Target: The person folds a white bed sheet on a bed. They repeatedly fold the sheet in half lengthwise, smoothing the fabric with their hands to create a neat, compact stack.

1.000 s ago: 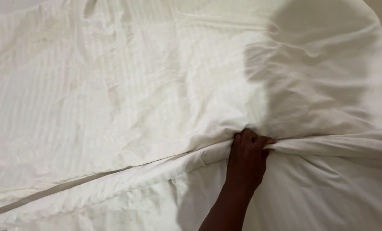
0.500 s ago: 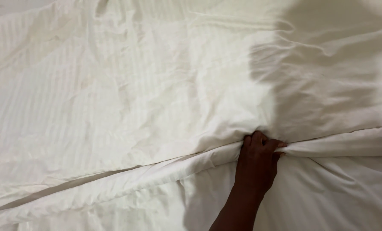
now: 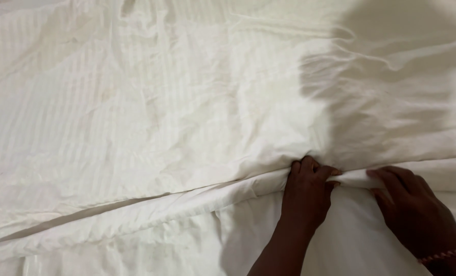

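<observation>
While bunched along the folded hem [image 3: 212, 197] of a white striped bedsheet [image 3: 151, 112], left hand [image 3: 305, 197] and right hand [image 3: 414, 214] pinching it; could have slipped free, grips shallow.

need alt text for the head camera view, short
Two bare hands, left hand and right hand, pinch a folded edge of a white striped bed sheet that fills the view. A beaded bracelet circles the right wrist, and a shadow falls across the upper right.

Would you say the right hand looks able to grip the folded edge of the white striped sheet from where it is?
Probably yes: the right hand already rests on the folded edge of the white striped sheet, beside the left hand, with nothing between.
</observation>
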